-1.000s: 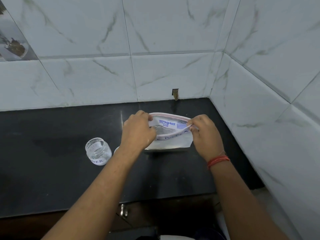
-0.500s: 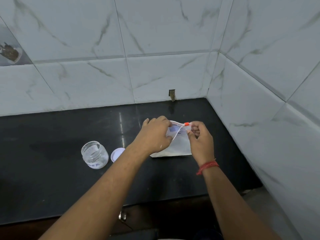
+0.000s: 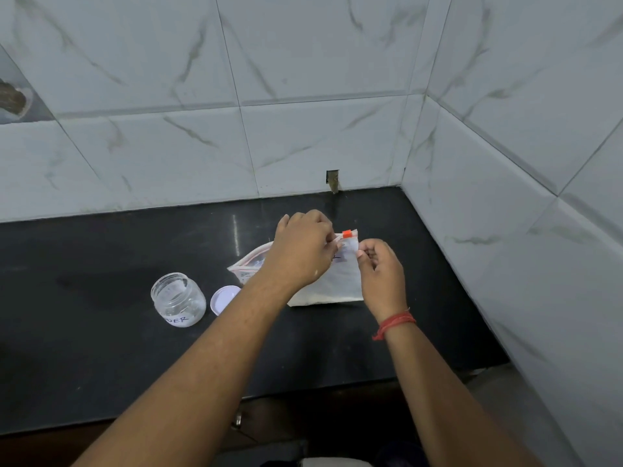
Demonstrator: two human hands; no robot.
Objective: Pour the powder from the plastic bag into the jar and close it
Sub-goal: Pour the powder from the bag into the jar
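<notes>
A clear zip plastic bag (image 3: 340,284) with white powder at its bottom stands on the black counter (image 3: 101,348). An orange slider sits at its top right corner. My left hand (image 3: 301,251) pinches the bag's top edge beside the slider. My right hand (image 3: 382,273) grips the bag's right edge just below the slider. An open clear glass jar (image 3: 178,299) with a handwritten label stands to the left. Its white lid (image 3: 224,298) lies flat between the jar and my left forearm.
White marble-look tiled walls (image 3: 505,214) close the counter at the back and the right. A small notch (image 3: 332,181) marks the back wall's base. The counter's front edge runs below my forearms.
My left hand has slid right along the bag's top until both hands meet at the orange slider corner. The bag's mouth, spread wide before, now trails loose to the left.
</notes>
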